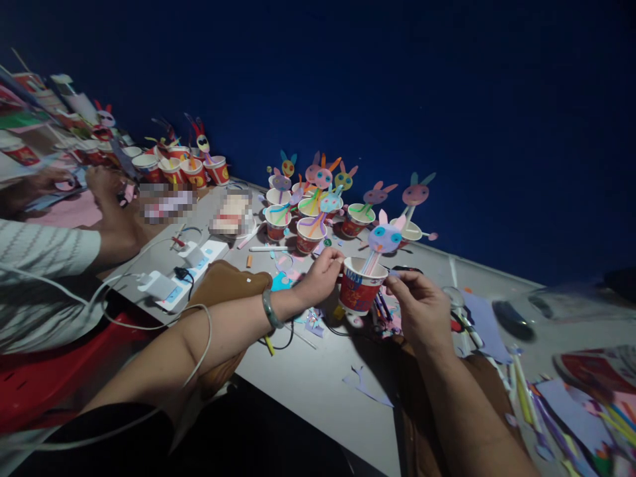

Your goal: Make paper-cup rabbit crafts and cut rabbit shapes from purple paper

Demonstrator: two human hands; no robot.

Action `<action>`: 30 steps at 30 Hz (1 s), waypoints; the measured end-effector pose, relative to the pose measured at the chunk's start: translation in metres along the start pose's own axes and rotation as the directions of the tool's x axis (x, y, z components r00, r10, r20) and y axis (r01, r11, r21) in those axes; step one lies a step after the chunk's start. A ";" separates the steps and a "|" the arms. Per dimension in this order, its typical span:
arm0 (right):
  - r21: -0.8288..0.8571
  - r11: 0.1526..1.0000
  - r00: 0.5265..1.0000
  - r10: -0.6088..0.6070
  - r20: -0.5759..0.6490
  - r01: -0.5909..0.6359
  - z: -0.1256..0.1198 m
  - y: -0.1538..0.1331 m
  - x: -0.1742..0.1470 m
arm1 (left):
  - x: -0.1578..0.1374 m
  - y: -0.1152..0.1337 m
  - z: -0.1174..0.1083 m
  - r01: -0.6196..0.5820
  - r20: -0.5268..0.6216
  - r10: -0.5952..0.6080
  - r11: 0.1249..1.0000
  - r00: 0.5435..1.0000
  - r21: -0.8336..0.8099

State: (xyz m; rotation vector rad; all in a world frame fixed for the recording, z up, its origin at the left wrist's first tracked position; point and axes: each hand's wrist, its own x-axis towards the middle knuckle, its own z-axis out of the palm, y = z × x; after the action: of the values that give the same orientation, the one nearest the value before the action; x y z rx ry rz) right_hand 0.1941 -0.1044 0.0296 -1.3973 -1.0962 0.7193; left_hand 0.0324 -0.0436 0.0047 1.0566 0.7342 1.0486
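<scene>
A red and white paper cup (pixel 358 291) is between my two hands, slightly tilted. From it rises a lilac paper rabbit head (pixel 384 240) with blue eyes and pink ears, on a striped straw stem. My left hand (pixel 324 273), with a dark bangle on the wrist, is closed at the cup's left side. My right hand (pixel 423 306) pinches at its right side near the rim, where a small purple bit shows between thumb and fingers. The far fingers of both hands are partly hidden.
Behind stand several finished rabbit cups (pixel 311 233). Paper scraps (pixel 368 387) lie on the table. A white power strip (pixel 191 278) with cables sits at left, beside a co-worker's arm (pixel 119 232). Straws and paper (pixel 571 414) lie at right. A blue wall (pixel 447 99) rises behind.
</scene>
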 end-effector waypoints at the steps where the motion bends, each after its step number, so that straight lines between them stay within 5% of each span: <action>1: -0.005 1.000 1.000 -0.003 0.001 0.003 0.000 0.000 0.000 | 0.000 0.000 -0.001 -0.024 0.003 0.024 0.999 1.000 0.030; 6: -0.052 0.998 0.999 -0.025 -0.024 0.024 0.000 0.000 0.000 | -0.001 -0.004 -0.003 -0.111 0.054 0.106 0.989 0.993 0.098; 16: -0.009 0.999 0.990 -0.043 -0.136 0.042 0.007 0.005 -0.006 | -0.004 -0.003 0.001 -0.062 0.031 0.061 0.997 0.998 0.037; 22: 0.078 0.997 0.999 -0.005 -0.035 0.008 0.006 0.014 -0.004 | 0.002 -0.003 0.001 0.078 -0.058 -0.085 0.989 0.995 -0.123; 30: 0.047 0.998 0.998 -0.031 -0.049 0.034 0.001 0.022 0.002 | 0.006 -0.006 -0.002 0.050 -0.057 -0.058 0.991 0.997 -0.126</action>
State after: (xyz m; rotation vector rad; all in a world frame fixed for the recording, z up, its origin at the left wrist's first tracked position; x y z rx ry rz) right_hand 0.1980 -0.1001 0.0080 -1.3469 -1.0553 0.6807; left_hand 0.0345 -0.0378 -0.0016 0.8966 0.7321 1.0698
